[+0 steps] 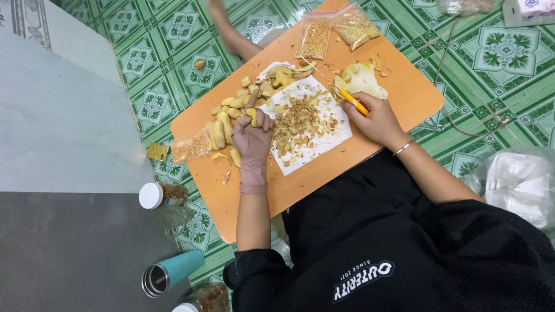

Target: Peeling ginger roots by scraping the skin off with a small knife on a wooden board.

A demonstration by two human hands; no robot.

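Note:
My left hand (253,141), in a thin pinkish glove, pinches a small yellow peeled piece (252,114) over the orange low table (399,86). Peeled yellow pieces (222,124) lie in a pile just left of that hand. My right hand (374,120) is bare, wears a bracelet, and grips a yellow-handled knife (354,101) whose thin blade points toward the far side. Between the hands lies a white sheet (324,141) covered with brown peel scraps (300,124).
Two clear bags of scraps (315,37) lie at the table's far edge, another bag (189,145) at its left. A white-capped jar (162,195) and a teal flask (170,273) stand on the floor at left. Another person's arm (228,32) reaches in from the far side.

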